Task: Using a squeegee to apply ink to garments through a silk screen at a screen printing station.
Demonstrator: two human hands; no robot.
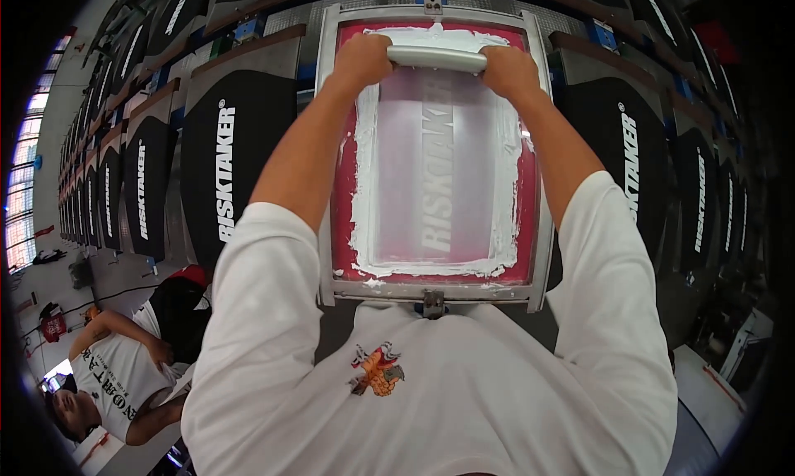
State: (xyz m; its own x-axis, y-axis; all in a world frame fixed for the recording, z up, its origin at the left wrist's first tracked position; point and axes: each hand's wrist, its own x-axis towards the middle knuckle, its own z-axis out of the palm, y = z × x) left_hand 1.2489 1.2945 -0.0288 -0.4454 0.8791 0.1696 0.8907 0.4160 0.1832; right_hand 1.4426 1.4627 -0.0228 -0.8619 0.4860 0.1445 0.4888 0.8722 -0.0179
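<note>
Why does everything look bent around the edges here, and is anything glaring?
In the head view, the wide fisheye lens bends and shrinks the black printed panels toward the rim, with the corners going black; also in the head view, the far-left windows look brightest, and soft sheen shows on the screen mesh and squeegee handle.

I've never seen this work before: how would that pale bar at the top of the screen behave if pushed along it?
The pale bar is probably stiff: it shows no sag between the left hand and right hand. Its smooth, rounded top could get slippery if smeared. The thick white paste would likely add drag.
</note>
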